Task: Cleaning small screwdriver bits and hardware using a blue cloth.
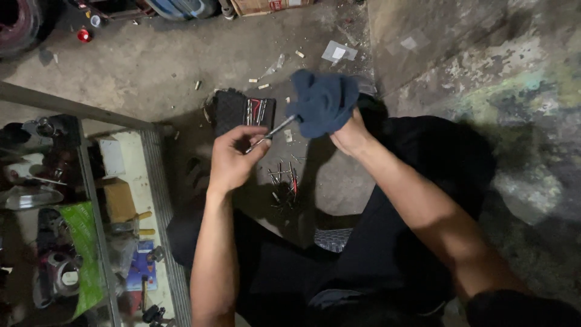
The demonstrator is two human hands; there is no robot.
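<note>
Bare grey concrete floor (151, 66) lies open ahead, hemmed on the left by a cluttered metal-framed shelf (91, 181). A black ribbed tool case (242, 109) sits beyond the hands. The right hand (348, 136) grips a bunched dark-blue cloth (324, 100) around the tip of a thin silver metal rod (272, 130), pinched by the left hand (233, 157). Loose rods (284, 178) lie scattered beneath.

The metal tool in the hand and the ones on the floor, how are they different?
The metal tool is held up by the left hand, its end inside the blue cloth around the right hand. The floor tools lie loose, scattered and uncovered. Both look thin and shiny.
</note>
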